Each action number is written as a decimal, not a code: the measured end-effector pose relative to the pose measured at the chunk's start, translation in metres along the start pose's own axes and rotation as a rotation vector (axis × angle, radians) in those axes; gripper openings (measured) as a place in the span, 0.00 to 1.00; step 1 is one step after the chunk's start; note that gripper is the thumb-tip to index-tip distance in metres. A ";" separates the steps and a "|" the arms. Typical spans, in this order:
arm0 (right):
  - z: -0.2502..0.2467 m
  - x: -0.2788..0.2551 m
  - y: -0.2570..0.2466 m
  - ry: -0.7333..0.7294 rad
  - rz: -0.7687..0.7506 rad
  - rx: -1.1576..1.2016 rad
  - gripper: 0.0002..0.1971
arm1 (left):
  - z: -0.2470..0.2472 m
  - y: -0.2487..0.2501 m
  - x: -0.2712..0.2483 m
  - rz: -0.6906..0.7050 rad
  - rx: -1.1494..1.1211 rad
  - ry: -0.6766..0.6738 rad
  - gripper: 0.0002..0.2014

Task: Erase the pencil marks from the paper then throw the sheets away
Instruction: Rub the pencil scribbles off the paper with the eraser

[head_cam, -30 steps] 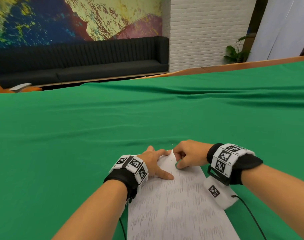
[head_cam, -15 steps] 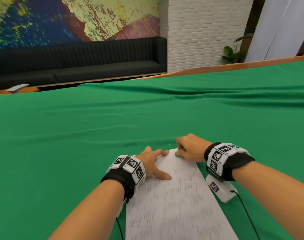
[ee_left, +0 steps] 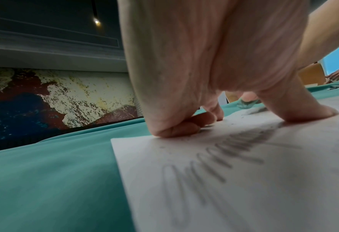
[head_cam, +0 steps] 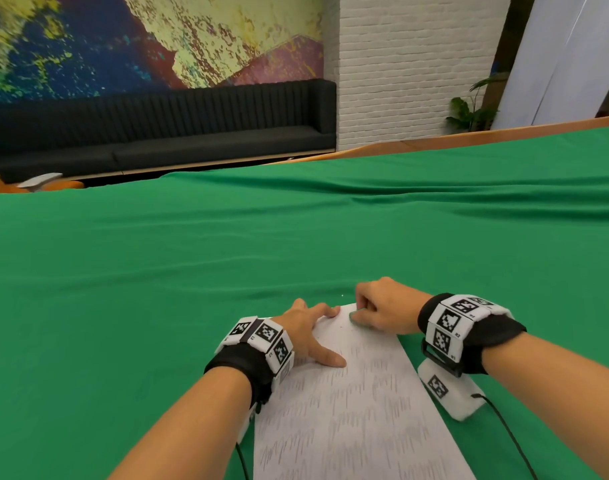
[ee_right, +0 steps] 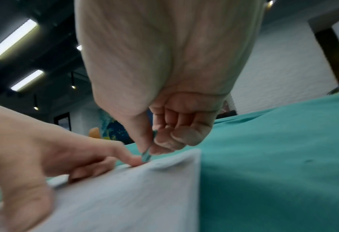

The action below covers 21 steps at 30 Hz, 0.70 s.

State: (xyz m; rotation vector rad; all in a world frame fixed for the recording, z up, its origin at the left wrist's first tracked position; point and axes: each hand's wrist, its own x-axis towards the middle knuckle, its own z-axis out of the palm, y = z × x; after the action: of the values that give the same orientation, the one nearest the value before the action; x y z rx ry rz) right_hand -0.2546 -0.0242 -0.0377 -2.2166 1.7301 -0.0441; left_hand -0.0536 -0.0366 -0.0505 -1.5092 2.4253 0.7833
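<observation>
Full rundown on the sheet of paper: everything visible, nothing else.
The sheet of paper is white and thin, lying flat on the green cloth, running away from the camera. Rows of grey pencil scribble cover most of it; the far end looks nearly clean, with a few specks. The left hand presses it down with spread fingers near the far left edge. The right hand pinches a small teal eraser against the far corner.

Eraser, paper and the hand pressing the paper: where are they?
eraser (ee_right: 146, 155): right wrist view, on its green tip below the pinching thumb.
paper (head_cam: 358, 410): head view, on its scribbled middle.
left hand (head_cam: 305, 332): head view, on its back.
</observation>
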 end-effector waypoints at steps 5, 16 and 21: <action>-0.005 -0.002 0.002 -0.018 0.015 -0.154 0.14 | 0.000 0.000 0.000 0.001 -0.004 -0.001 0.46; -0.017 -0.003 -0.002 0.014 0.056 -0.339 0.11 | 0.000 0.001 0.000 -0.001 -0.009 0.002 0.47; -0.010 -0.005 -0.021 -0.074 -0.054 -0.209 0.11 | 0.000 0.001 0.000 0.003 -0.015 -0.001 0.47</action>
State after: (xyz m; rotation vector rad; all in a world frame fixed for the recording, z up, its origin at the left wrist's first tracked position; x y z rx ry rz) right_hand -0.2387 -0.0177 -0.0216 -2.3789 1.7030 0.2124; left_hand -0.0546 -0.0359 -0.0503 -1.5108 2.4271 0.8041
